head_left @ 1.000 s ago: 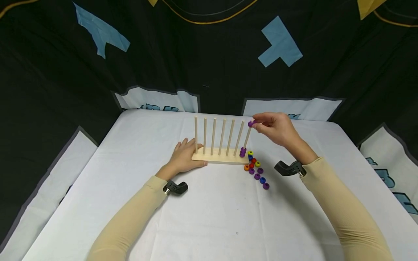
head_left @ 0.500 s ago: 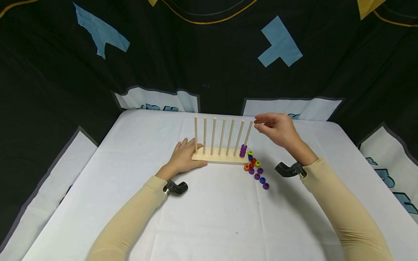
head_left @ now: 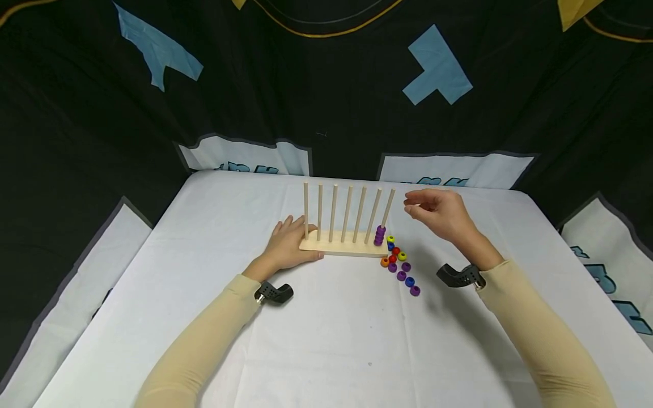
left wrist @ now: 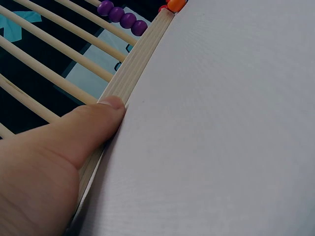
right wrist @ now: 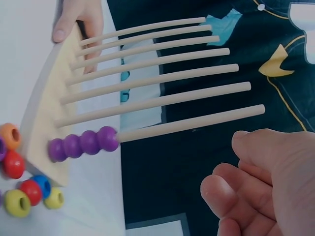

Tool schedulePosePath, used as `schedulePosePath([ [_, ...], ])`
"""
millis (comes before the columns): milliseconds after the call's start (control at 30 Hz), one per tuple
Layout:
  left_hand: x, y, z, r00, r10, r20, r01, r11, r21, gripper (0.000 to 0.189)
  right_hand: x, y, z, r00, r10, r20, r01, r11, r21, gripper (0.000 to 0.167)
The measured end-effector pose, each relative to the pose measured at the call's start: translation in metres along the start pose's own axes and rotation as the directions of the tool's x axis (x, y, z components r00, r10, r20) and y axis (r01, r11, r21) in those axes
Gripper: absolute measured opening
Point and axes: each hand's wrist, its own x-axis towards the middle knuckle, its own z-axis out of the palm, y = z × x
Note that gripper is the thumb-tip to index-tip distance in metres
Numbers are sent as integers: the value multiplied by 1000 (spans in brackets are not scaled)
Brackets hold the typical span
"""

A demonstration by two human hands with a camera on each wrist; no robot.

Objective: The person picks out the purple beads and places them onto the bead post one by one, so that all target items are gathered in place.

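Note:
A wooden peg stand [head_left: 343, 247] with several upright pegs sits on the table. Purple beads [right wrist: 83, 143] are stacked at the bottom of its rightmost peg. My left hand [head_left: 287, 245] grips the stand's left end, thumb along the front edge and fingers reaching behind; the left wrist view shows the thumb [left wrist: 112, 105] pressed to the wood. To the right of the rightmost peg's tip hovers my right hand [head_left: 437, 212], holding nothing, its thumb and fingers loosely bent and apart from the peg.
Loose beads in purple, blue, red, yellow and orange lie by the stand's right end, among them an orange bead [head_left: 385, 262] and a purple bead [head_left: 415, 290]. A white cloth [head_left: 326, 340] covers the table. Dark curtain [head_left: 316, 85] hangs behind it.
The right hand let go of a purple bead at the rightmost peg's top; the bead dropped onto the stack. That hand then drew away to the right. The left hand stayed put.

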Motion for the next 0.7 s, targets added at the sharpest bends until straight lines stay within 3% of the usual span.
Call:
schedulePosePath([
  [700, 0, -1, 1, 1000, -1, -1, 1, 1000, 6, 79, -45, 48, 28, 999, -7, 51, 9, 1000, -26, 28],
])
